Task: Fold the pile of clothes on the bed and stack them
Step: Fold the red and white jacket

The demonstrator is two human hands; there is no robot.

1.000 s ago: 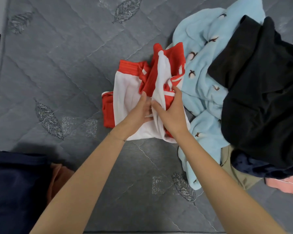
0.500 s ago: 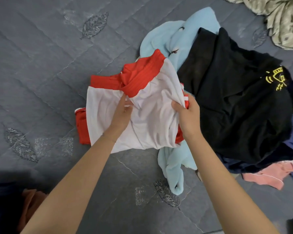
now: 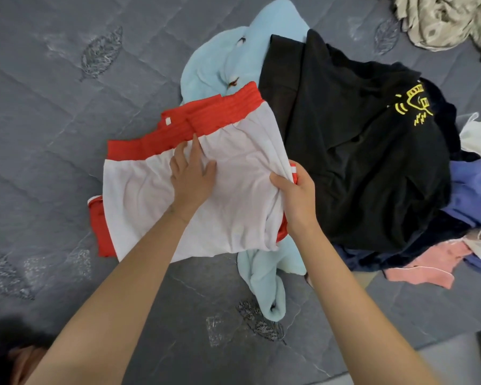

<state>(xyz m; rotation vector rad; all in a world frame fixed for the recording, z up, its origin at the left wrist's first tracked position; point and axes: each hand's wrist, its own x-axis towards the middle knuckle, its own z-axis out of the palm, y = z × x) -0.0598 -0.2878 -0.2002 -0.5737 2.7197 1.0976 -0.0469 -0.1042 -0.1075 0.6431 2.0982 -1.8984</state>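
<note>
Both hands work the red-and-white shorts (image 3: pixel 242 190) lying on the bed (image 3: pixel 53 162): left hand (image 3: pixel 192 173) presses flat, fingers straight, while right hand (image 3: pixel 296 193) grips the right edge. Just right sits the clothes pile (image 3: pixel 358 162).

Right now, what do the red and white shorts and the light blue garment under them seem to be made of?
The red and white shorts: likely thin, smooth synthetic or cotton jersey, matte; fine soft creases, gathered elastic waistband. The light blue garment: probably fleece or terry; fuzzy matte surface, thick rounded folds.

red-white shorts (image 3: pixel 233 184), black shirt (image 3: pixel 345 168), grey bed (image 3: pixel 53 120)
</note>
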